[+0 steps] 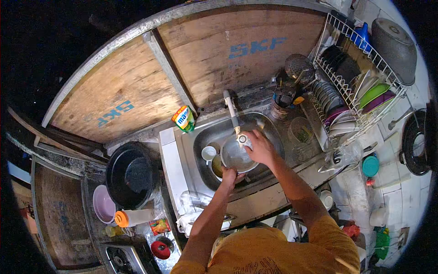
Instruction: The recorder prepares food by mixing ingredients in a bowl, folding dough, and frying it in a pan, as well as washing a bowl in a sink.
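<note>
My left hand (232, 175) grips the near rim of a round metal bowl (236, 159) in the stainless steel sink (202, 135). Over the bowl, my right hand (259, 146) has its fingers at the star-shaped tap knob or nozzle (242, 138), at the end of the tap pipe (231, 109); whether they grip it, I cannot tell. A white cup (208, 153) and another cup or bowl with yellowish contents (217, 166) sit in the sink at the bowl's left. A green and yellow dish soap pouch (184, 119) stands on the sink's back left corner.
At the right, a white wire dish rack (352, 102) holds plates and bowls. A utensil holder (279, 110) and a clear container (301, 130) stand right of the sink. Leftward are a large black basin (131, 175), a pink basin (104, 204), an orange-capped bottle (135, 218) and a gas stove (121, 258).
</note>
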Demonstrator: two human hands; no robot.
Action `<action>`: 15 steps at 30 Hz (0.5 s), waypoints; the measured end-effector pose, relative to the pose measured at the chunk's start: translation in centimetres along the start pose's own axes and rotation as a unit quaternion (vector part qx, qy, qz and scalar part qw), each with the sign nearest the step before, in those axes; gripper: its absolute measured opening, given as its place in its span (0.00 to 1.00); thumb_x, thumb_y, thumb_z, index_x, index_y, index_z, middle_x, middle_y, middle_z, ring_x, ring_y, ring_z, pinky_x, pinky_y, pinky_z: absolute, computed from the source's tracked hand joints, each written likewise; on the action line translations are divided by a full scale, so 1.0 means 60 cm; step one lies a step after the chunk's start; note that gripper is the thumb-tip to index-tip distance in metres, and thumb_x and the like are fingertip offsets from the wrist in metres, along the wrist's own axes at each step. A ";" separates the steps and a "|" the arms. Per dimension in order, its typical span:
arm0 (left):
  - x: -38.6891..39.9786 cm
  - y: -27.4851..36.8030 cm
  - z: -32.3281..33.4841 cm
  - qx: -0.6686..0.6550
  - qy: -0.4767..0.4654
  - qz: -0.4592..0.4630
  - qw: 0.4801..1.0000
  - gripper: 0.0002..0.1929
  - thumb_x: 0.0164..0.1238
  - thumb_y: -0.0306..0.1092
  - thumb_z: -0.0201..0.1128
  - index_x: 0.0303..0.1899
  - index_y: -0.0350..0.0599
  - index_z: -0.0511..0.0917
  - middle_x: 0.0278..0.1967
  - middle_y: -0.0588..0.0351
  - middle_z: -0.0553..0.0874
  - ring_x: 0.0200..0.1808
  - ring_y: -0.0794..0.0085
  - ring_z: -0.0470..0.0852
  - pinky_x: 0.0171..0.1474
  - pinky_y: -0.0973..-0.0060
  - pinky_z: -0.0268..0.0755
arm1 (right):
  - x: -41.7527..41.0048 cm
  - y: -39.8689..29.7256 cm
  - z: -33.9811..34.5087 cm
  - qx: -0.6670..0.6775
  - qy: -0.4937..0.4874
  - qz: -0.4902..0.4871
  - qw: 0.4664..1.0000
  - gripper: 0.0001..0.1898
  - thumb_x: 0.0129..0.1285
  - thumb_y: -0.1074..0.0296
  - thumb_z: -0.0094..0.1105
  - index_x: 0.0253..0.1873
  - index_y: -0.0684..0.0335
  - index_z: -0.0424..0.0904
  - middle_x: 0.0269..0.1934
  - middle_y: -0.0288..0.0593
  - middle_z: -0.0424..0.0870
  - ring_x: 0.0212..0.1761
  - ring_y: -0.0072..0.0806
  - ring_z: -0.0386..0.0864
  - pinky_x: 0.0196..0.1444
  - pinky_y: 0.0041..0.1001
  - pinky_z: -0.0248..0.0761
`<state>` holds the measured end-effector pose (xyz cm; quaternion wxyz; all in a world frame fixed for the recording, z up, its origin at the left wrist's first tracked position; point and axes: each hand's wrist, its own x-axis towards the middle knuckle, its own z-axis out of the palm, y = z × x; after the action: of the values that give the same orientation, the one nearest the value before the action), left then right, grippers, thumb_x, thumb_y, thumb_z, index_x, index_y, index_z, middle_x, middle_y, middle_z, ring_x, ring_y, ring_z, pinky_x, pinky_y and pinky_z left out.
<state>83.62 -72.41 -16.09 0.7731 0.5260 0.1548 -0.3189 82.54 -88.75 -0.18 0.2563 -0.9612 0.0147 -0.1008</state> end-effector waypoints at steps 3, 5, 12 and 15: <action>0.016 -0.011 -0.020 -0.012 -0.021 0.017 1.000 0.24 0.73 0.29 0.49 0.64 0.50 0.49 0.52 0.44 0.78 0.43 0.54 0.87 0.31 0.69 0.86 | 0.031 0.005 0.027 -0.045 0.008 -0.045 0.998 0.26 0.59 0.66 0.65 0.62 0.57 0.70 0.56 0.51 0.73 0.57 0.52 0.74 0.59 0.45 0.68; 0.001 -0.003 0.001 -0.008 0.000 -0.001 1.000 0.24 0.72 0.29 0.49 0.65 0.50 0.51 0.55 0.45 0.78 0.46 0.55 0.86 0.33 0.67 0.86 | 0.043 0.014 0.025 -0.046 -0.039 -0.025 0.998 0.25 0.59 0.65 0.65 0.61 0.58 0.71 0.54 0.52 0.74 0.56 0.52 0.75 0.58 0.45 0.69; -0.001 0.003 -0.009 0.027 -0.045 -0.007 0.999 0.24 0.72 0.30 0.50 0.67 0.52 0.59 0.60 0.46 0.75 0.49 0.58 0.85 0.36 0.65 0.86 | 0.064 0.020 0.035 -0.050 -0.115 -0.003 0.992 0.23 0.58 0.62 0.67 0.58 0.59 0.74 0.50 0.54 0.77 0.54 0.51 0.76 0.57 0.43 0.70; 0.004 -0.003 -0.016 0.022 -0.010 -0.003 1.000 0.25 0.71 0.29 0.50 0.67 0.52 0.56 0.60 0.46 0.74 0.51 0.56 0.84 0.36 0.64 0.86 | 0.067 0.012 0.029 -0.043 -0.146 0.021 0.988 0.25 0.58 0.61 0.67 0.60 0.59 0.74 0.55 0.56 0.76 0.57 0.52 0.76 0.59 0.42 0.70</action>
<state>83.80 -71.68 -16.75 0.7620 0.5390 0.1421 -0.3295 86.87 -88.83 -1.25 0.2164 -0.9752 0.0020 0.0465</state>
